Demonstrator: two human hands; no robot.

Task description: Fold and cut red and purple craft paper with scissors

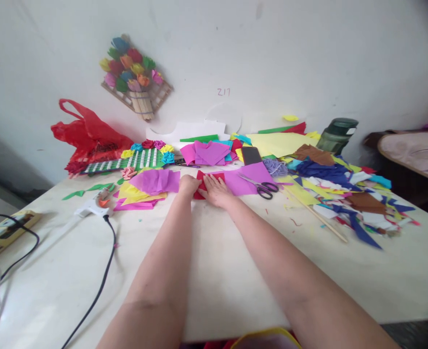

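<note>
A piece of red crepe paper (200, 193) lies on the table under both my hands. My right hand (217, 190) rests flat on it with the fingers stretched out. At its left edge, my left hand (189, 185) has its fingers curled in at the paper. Purple paper (241, 182) extends to the right beneath the red piece. On that purple sheet lie scissors (265, 188) with dark handles. Left of my left hand sits a pile of purple petal-shaped pieces (152, 181) over yellow and pink paper.
A glue gun (97, 206) with a black cord stands at the left, near a power strip (7, 228). Paper scraps (362, 194) and a wooden stick (319, 218) lie right. Behind are a phone (251, 155), a bottle (337, 135) and a red plastic bag (90, 135).
</note>
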